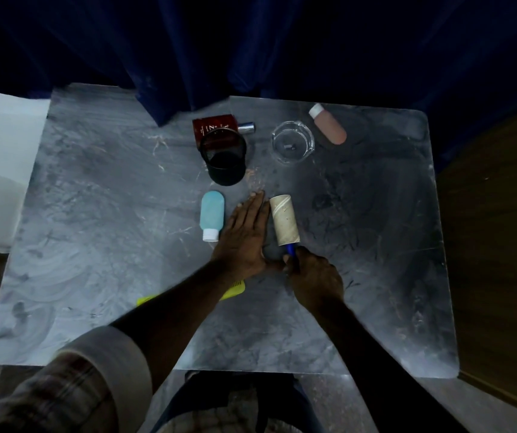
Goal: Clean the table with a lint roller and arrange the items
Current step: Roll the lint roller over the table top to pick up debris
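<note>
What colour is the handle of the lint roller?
Blue. The handle shows between the roll and the right hand in the head view.

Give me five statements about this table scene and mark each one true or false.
1. The right hand grips the blue handle of the beige lint roller. True.
2. The left hand is clenched around the light blue squeeze bottle with a white cap. False: it lies flat and open on the grey marbled table, beside the bottle.
3. The clear round glass dish sits between the black mesh cup and the pink squeeze bottle. True.
4. The pink bottle stands upright. False: it lies on its side.
5. A yellow-green comb is partly hidden under the left forearm. True.
</note>
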### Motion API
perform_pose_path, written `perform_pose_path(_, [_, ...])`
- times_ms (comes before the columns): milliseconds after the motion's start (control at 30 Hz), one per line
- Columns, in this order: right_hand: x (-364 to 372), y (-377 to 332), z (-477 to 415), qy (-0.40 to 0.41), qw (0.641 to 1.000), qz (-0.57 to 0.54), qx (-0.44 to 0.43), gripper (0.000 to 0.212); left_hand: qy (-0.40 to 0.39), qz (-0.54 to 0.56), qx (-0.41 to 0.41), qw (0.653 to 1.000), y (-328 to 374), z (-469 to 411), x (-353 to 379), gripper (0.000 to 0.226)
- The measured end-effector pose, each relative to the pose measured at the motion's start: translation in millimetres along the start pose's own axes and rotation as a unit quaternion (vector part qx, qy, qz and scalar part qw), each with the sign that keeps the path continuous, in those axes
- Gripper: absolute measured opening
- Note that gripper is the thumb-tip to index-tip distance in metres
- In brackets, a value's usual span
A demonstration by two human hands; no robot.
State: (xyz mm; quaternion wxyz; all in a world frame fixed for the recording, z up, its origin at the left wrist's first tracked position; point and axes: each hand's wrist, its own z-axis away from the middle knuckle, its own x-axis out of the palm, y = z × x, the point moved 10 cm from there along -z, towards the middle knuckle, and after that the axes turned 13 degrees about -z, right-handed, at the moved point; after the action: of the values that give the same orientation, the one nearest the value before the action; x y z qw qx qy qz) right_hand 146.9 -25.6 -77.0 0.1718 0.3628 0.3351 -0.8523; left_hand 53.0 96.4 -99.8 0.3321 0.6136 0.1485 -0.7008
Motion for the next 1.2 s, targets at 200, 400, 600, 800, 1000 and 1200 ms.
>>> perform_pose_path(200, [-6.4,-2.3,3.5,0.02,0.998,0.051,0.008,0.039,0.001,0.006,0.0,1.0,0.2,0.0,-0.5,0.148])
perform_pose_path(400, [-24.1,11.1,0.4,0.027,0.999,0.03,0.025,0.04,-0.002,-0.006,-0.001,1.0,1.0,-3.1,4.6,0.152])
perform_pose_path(600, [-47.7,45.9,-6.0,0.066,0.995,0.041,0.055,0.042,0.015,-0.014,0.003,1.0,2.3,-3.7,4.9,0.151])
perform_pose_path(800, [-78.7,91.6,-10.3,0.11,0.988,-0.018,0.105,0.039,0.023,-0.015,-0.002,1.0,3.0,-2.8,3.0,0.15])
perform_pose_path(1000, [-99.6,144.9,-14.1,0.124,0.976,-0.088,0.155,0.043,0.01,-0.026,-0.005,1.0,2.9,-3.5,5.2,0.151])
perform_pose_path(1200, [-118.1,190.1,-6.7,0.137,0.96,-0.126,0.211,0.045,0.007,-0.028,-0.005,1.0,2.2,-2.3,4.9,0.149])
